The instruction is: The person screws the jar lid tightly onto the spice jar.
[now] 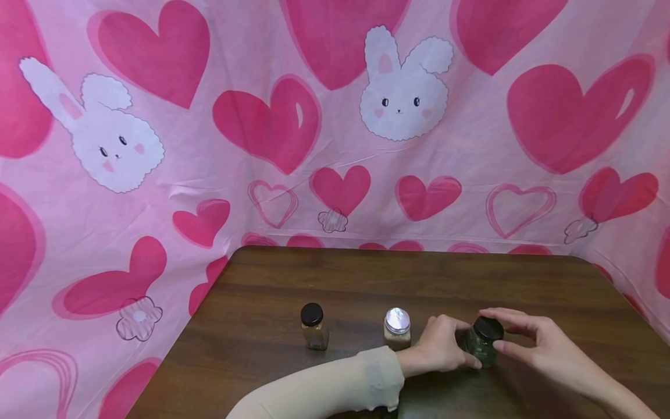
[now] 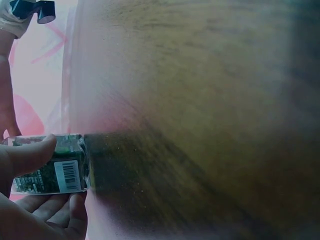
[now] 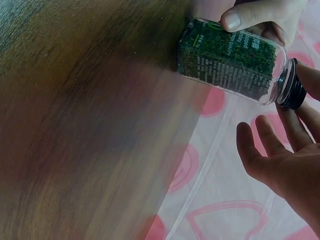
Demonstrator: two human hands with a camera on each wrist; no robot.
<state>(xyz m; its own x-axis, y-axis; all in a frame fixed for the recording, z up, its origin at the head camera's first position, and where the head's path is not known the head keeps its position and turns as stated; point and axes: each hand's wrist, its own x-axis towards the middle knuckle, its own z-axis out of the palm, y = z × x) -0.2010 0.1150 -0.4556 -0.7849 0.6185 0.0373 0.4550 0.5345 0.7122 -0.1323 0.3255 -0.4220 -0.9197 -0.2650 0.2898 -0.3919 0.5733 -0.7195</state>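
Observation:
A clear spice jar of green dried herbs point(image 3: 227, 60) with a black cap point(image 1: 489, 329) stands at the right of the table. My left hand point(image 1: 442, 344) grips the jar's body from the left, thumb along its near side. In the left wrist view a barcode label point(image 2: 67, 176) shows on the jar below that thumb. On the other side, my right hand point(image 1: 546, 349) pinches the black cap between thumb and fingers. The right wrist view shows its other fingers point(image 3: 265, 135) spread away from the jar.
Just left of my left hand is a jar with a silvery top point(image 1: 397, 323), partly hidden by the sleeve point(image 1: 335, 378). Farther left stands a black-capped jar of tan contents point(image 1: 315, 331). All are on a dark wooden table point(image 1: 356, 273) before a pink heart-print cloth point(image 1: 335, 145).

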